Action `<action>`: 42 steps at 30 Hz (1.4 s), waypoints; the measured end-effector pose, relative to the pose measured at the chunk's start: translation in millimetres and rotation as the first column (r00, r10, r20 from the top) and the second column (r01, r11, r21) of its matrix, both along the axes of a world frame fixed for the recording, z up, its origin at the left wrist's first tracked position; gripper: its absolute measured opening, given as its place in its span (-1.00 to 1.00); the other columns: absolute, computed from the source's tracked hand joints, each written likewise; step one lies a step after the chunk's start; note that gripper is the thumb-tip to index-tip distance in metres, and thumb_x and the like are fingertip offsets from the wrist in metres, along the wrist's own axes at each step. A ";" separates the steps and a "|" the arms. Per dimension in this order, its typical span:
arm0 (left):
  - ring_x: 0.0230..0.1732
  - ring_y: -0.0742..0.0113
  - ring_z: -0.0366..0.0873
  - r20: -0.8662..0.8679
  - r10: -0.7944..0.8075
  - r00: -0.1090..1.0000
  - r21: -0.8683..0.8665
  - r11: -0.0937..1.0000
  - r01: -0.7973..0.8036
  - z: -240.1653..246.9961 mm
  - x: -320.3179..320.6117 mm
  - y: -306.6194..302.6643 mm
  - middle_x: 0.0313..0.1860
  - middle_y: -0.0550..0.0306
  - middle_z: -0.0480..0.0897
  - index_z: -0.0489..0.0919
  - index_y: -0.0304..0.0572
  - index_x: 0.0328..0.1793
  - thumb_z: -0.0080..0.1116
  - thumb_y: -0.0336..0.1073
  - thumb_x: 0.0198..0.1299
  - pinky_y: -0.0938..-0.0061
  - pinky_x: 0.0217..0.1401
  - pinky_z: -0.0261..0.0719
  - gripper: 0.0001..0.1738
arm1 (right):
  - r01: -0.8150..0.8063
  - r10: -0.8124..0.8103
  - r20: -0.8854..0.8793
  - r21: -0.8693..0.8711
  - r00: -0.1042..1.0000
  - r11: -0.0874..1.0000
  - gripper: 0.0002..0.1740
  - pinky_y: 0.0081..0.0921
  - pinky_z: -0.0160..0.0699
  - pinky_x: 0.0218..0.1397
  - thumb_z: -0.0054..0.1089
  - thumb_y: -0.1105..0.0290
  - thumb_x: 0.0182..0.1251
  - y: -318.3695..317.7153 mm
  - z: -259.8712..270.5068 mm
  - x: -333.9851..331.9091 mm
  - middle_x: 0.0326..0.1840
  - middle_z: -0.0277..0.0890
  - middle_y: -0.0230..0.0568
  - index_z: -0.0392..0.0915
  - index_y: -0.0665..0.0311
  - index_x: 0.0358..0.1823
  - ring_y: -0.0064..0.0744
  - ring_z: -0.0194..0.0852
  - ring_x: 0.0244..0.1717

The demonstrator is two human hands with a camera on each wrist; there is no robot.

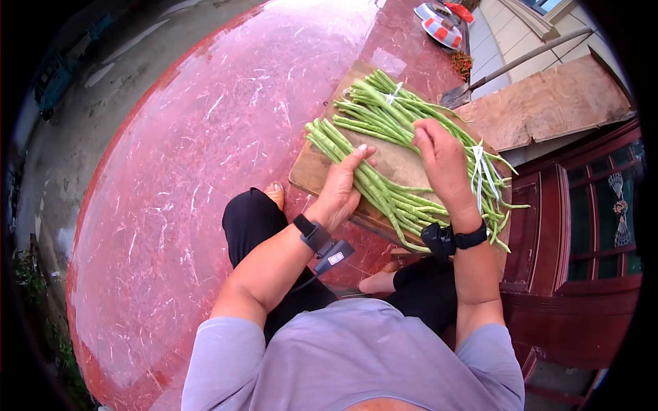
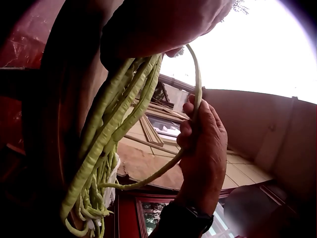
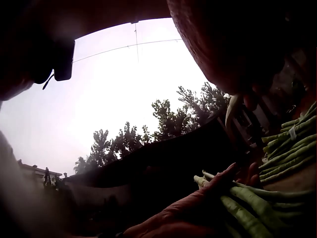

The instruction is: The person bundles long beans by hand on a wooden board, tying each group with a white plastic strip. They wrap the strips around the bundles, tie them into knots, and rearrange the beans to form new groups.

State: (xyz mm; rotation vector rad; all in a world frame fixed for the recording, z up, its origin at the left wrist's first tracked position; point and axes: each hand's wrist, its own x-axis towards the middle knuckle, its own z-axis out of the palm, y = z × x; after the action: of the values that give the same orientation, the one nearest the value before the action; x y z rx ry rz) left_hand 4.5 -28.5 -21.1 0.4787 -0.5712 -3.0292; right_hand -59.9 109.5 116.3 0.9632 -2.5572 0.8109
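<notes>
Several long green beans lie in my left hand, its thumb over them near one end. Their far ends trail down over the wooden tabletop. My right hand is raised to the right of this bunch. In the left wrist view, the right fingers pinch a single long bean that bows down toward the others. Beyond the hands, more long beans lie on the tabletop, bound with white ties. The left palm is mostly hidden behind its bunch.
A shovel leans by the wall at the right, near a plywood sheet. Dark red doors stand close on the right. Red marbled floor spreads to the left, and a covered basin sits at the back.
</notes>
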 end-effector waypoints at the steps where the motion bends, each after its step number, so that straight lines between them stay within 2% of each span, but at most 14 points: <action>1: 0.00 0.33 0.53 -0.033 -0.035 0.999 -0.001 0.999 0.035 1.9 0.9 -1.9 -0.07 0.15 0.59 0.54 -0.23 0.12 0.36 -0.12 0.22 0.36 0.15 0.55 -0.54 | -0.021 0.019 0.032 0.047 0.999 0.999 -0.86 -0.21 0.53 -0.25 0.06 0.32 0.44 -0.2 -10.6 5.2 -0.32 0.60 -0.11 0.54 0.17 -0.09 -0.02 0.61 -0.29; 4: -0.06 0.40 0.53 -0.038 0.095 0.995 -0.010 0.995 -0.096 21.1 5.1 6.0 -0.13 0.19 0.60 0.54 -0.28 0.21 0.27 -0.07 0.30 0.43 0.05 0.57 -0.50 | -0.104 0.098 0.098 0.060 0.990 0.993 -0.87 -0.19 0.52 -0.24 0.08 0.33 0.42 -4.0 -32.4 20.4 -0.28 0.59 -0.12 0.56 0.13 -0.09 0.02 0.59 -0.26; 7: -0.02 0.43 0.50 -0.217 -0.019 0.976 -0.014 1.000 0.016 15.7 4.4 1.6 -0.08 0.20 0.58 0.53 -0.26 0.25 0.20 0.00 0.35 0.49 0.15 0.50 -0.46 | -0.106 0.103 0.093 0.023 0.990 0.994 -0.86 -0.20 0.53 -0.23 0.12 0.36 0.39 -4.4 -44.4 30.9 -0.24 0.59 -0.17 0.58 0.10 -0.08 -0.02 0.59 -0.22; 13: -0.02 0.47 0.46 -0.228 -0.033 0.973 -0.067 0.998 0.018 20.9 6.1 2.7 -0.07 0.25 0.55 0.51 -0.26 0.30 0.15 0.04 0.37 0.49 0.21 0.43 -0.42 | -0.043 0.043 -0.010 -0.020 0.999 0.999 -0.81 -0.27 0.54 -0.19 0.22 0.41 0.30 11.5 -60.2 25.5 -0.22 0.59 -0.26 0.62 0.07 -0.06 -0.15 0.57 -0.14; 19: -0.03 0.43 0.52 -0.255 -0.020 0.967 -0.025 1.000 0.014 17.9 3.5 3.4 -0.12 0.23 0.59 0.59 -0.20 0.08 0.20 -0.02 0.34 0.45 0.20 0.47 -0.59 | -0.091 0.088 -0.051 -0.054 0.995 0.994 -0.78 -0.30 0.56 -0.16 0.26 0.43 0.27 11.8 -68.6 27.0 -0.21 0.60 -0.29 0.63 0.07 -0.06 -0.19 0.57 -0.14; 23: 0.04 0.28 0.55 -0.233 0.019 0.972 0.044 0.999 -0.009 6.5 -1.8 1.0 -0.05 0.14 0.62 0.56 -0.18 -0.02 0.27 -0.13 0.31 0.29 0.30 0.47 -0.70 | -0.122 0.120 -0.039 -0.048 0.992 0.991 -0.78 -0.28 0.57 -0.16 0.27 0.40 0.26 13.1 -73.8 26.8 -0.19 0.59 -0.28 0.64 0.09 -0.06 -0.17 0.59 -0.15; 25: 0.06 0.24 0.56 -0.254 -0.035 0.967 0.090 0.994 0.060 5.9 -2.0 -3.2 -0.06 0.12 0.63 0.57 -0.19 -0.02 0.27 -0.16 0.30 0.27 0.32 0.47 -0.71 | -0.077 0.077 0.011 -0.011 0.997 0.997 -0.78 -0.26 0.57 -0.18 0.29 0.36 0.25 16.0 -67.8 32.8 -0.18 0.59 -0.27 0.64 0.08 -0.07 -0.13 0.60 -0.18; 30: 0.03 0.13 0.59 -0.140 0.020 0.990 0.105 0.994 -0.005 4.8 -6.6 -6.9 -0.17 0.12 0.66 0.59 -0.16 -0.18 0.28 -0.18 0.29 0.14 0.34 0.49 -0.79 | 0.045 -0.059 0.089 0.154 0.994 0.987 -0.79 -0.23 0.56 -0.24 0.31 0.30 0.20 62.9 -62.1 42.3 -0.17 0.56 -0.24 0.63 0.08 -0.12 -0.05 0.60 -0.23; 32: -0.14 0.23 0.60 -0.215 0.061 0.975 0.122 0.992 -0.035 -0.8 -11.5 -9.5 -0.32 0.22 0.62 0.55 -0.11 -0.25 0.25 -0.22 0.31 0.15 0.30 0.51 -0.82 | 0.161 -0.179 0.067 0.220 0.981 0.962 -0.80 -0.22 0.56 -0.25 0.32 0.30 0.18 94.9 -61.3 42.2 -0.18 0.56 -0.22 0.63 0.09 -0.16 -0.04 0.60 -0.23; 34: -0.23 0.29 0.57 -0.240 0.058 0.969 0.112 0.993 -0.032 2.1 -11.3 -9.3 -0.36 0.24 0.59 0.53 -0.08 -0.25 0.22 -0.25 0.33 0.15 0.28 0.51 -0.85 | 0.195 -0.198 0.002 0.167 0.980 0.966 -0.80 -0.20 0.54 -0.24 0.33 0.35 0.14 121.4 -56.2 45.3 -0.21 0.55 -0.23 0.63 0.11 -0.18 -0.05 0.58 -0.24; 37: -0.25 0.30 0.56 -0.159 0.083 0.984 0.137 0.989 -0.061 -5.3 -14.9 -3.7 -0.39 0.25 0.57 0.52 -0.06 -0.27 0.23 -0.27 0.32 0.15 0.23 0.53 -0.86 | 0.180 -0.167 -0.117 0.109 0.979 0.978 -0.79 -0.21 0.51 -0.23 0.37 0.43 0.06 133.5 -41.1 52.0 -0.31 0.51 -0.24 0.64 0.14 -0.23 -0.08 0.55 -0.24; 40: -0.26 0.28 0.55 -0.099 0.091 0.991 0.163 0.984 -0.074 -10.9 -19.4 -3.8 -0.42 0.24 0.56 0.52 -0.06 -0.29 0.24 -0.27 0.31 0.14 0.23 0.51 -0.85 | 0.062 -0.007 -0.331 0.156 0.944 0.986 -0.79 -0.35 0.48 -0.32 0.40 0.46 0.02 131.4 -16.0 58.7 -0.38 0.51 -0.27 0.66 0.15 -0.25 -0.21 0.51 -0.37; 41: -0.27 0.26 0.54 -0.111 0.106 0.988 0.196 0.977 -0.082 -16.0 -23.1 -6.7 -0.42 0.24 0.56 0.52 -0.07 -0.30 0.25 -0.28 0.30 0.11 0.25 0.49 -0.85 | 0.088 -0.028 -0.349 0.157 0.937 0.984 -0.76 -0.35 0.46 -0.33 0.40 0.45 -0.02 131.8 -13.4 59.1 -0.41 0.50 -0.29 0.66 0.13 -0.25 -0.24 0.52 -0.35; 42: -0.27 0.26 0.55 -0.094 0.106 0.990 0.195 0.977 -0.086 -16.7 -23.4 -7.7 -0.42 0.23 0.56 0.52 -0.06 -0.31 0.25 -0.27 0.30 0.12 0.23 0.50 -0.84 | 0.129 -0.086 -0.268 0.146 0.959 0.981 -0.76 -0.35 0.45 -0.33 0.41 0.44 -0.03 135.8 -12.6 60.6 -0.43 0.50 -0.29 0.67 0.12 -0.25 -0.25 0.52 -0.34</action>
State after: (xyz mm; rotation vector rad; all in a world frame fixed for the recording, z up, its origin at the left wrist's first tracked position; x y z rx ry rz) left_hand -18.9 -36.2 -37.8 0.3398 -0.2461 -3.0070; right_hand 0.7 245.3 103.7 0.9004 -2.4463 0.4190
